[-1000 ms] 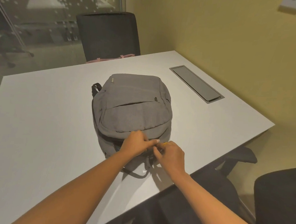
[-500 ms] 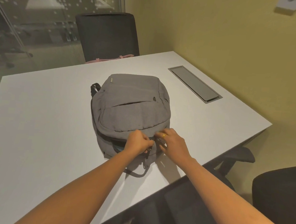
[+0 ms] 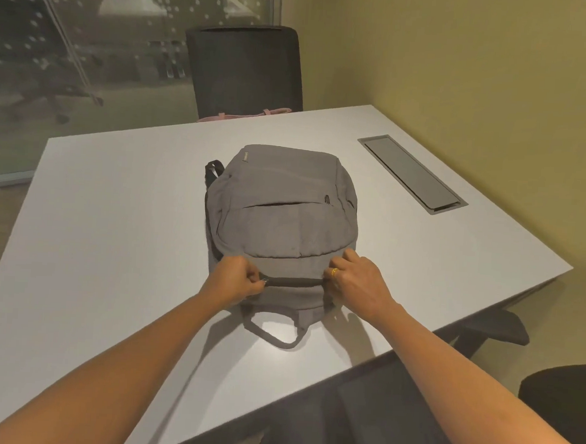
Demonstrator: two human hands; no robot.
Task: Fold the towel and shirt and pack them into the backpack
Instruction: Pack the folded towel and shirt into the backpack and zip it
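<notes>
A grey backpack (image 3: 281,214) lies flat on the white table (image 3: 113,217), front pocket up, its carry loop (image 3: 274,337) toward me. My left hand (image 3: 236,280) pinches the near left end of the main zipper line. My right hand (image 3: 356,280), with a gold ring, grips the backpack's near right corner. A dark zipper line (image 3: 294,282) runs shut between the two hands. No towel or shirt is visible.
A grey cable hatch (image 3: 413,174) is set into the table at the right. A black chair (image 3: 242,71) with something pink on its seat stands behind the table. Another dark chair (image 3: 484,329) sits at the near right, beside the yellow wall.
My hands, close together at the backpack's near middle before, have moved apart along the zipper, left hand leftward and right hand rightward. The opening between them now looks shut.
</notes>
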